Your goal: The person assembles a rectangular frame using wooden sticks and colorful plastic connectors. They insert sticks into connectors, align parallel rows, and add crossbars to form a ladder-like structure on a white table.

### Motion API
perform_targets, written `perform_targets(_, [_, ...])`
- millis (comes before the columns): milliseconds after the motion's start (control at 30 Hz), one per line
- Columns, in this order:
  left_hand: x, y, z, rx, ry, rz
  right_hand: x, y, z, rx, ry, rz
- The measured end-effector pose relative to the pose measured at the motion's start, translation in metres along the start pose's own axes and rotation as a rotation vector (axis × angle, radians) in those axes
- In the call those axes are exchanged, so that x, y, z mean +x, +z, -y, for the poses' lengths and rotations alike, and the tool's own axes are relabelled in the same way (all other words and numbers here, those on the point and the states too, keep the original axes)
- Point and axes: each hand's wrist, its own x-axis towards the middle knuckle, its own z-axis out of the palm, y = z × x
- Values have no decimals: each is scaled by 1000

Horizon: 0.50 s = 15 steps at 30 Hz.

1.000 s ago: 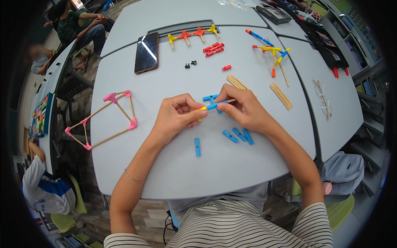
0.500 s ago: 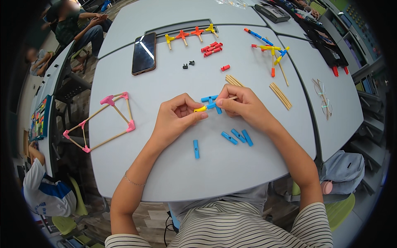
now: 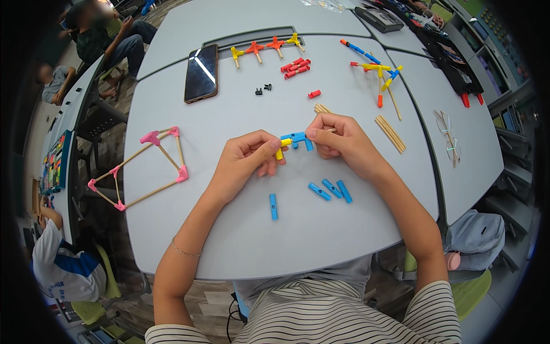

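I have both forearms reaching in over the near edge of the counter (image 3: 246, 241), elbows out to the sides and forearms angled inward so that the hands face each other near its middle. The left hand (image 3: 245, 157) is turned palm inward, thumb laid along the top and forefinger bent beneath, pinched on a yellow connector (image 3: 279, 154); its other fingers curl loosely. The right hand (image 3: 346, 143) comes in from the opposite side with thumb and forefinger closed together, clamped on a wooden stick (image 3: 331, 130) whose pale end pokes out past the knuckles. The two sets of fingertips are near each other but apart.

The yellow connector is short, smooth and bent, one leg pointing down beside the left fingertips, the other toward the right hand. Bright blue tubes (image 3: 297, 137) fill the gap between the hands, one with a dark round hole in its side. They overlap from my angle, so I cannot tell which are held and which lie on the counter behind. The stick's inner end is hidden by the right fingers.
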Motion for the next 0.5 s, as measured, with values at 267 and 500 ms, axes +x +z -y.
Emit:
perform_targets(267, [1, -1, -3, -59, -44, -9, -3, 5, 7, -138, -28, -28])
perform_targets(500, [1, 1, -6, -137, -66, -81, -1, 1, 10, 21, -13, -94])
